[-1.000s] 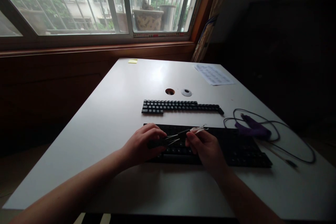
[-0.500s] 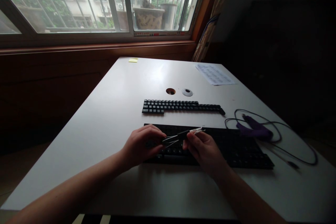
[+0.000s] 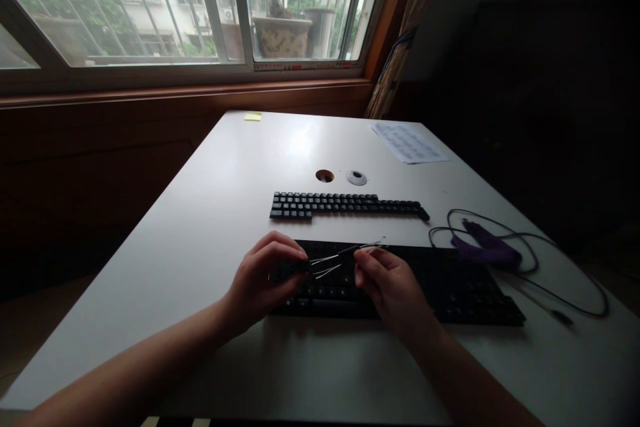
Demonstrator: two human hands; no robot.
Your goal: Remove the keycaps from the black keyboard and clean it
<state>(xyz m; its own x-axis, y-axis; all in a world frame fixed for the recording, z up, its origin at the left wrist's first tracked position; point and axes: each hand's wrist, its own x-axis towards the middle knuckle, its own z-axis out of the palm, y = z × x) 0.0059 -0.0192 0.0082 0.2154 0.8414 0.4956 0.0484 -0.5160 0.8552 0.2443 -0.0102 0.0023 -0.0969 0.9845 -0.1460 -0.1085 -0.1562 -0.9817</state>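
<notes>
Over the near edge of a black keyboard (image 3: 330, 305), both of my hands meet at a small wire keycap puller (image 3: 325, 259). Its thin shiny wires spread across the gap between my fingers. My left hand (image 3: 263, 273) is closed, thumb and fingers pinching the dark left end, partly hidden by the fingertips. My right hand (image 3: 395, 280) pinches near the other end, where a thin pale tip sticks out above the fingers. Behind the keyboard lie several rows of loose black keycaps (image 3: 325, 203), set side by side on the white desk (image 3: 200, 213).
A dark cable (image 3: 555, 247) with a purple strap (image 3: 485, 247) coils at the right. Beyond the keycaps are a round desk hole (image 3: 325, 176) and its grey cover (image 3: 357, 177). Printed paper (image 3: 410, 143) and a yellow note (image 3: 253, 117) lie at the back.
My left hand has shifted slightly left and up, and the puller has turned a little between my fingers. My right hand stays almost in place, still pinching.
</notes>
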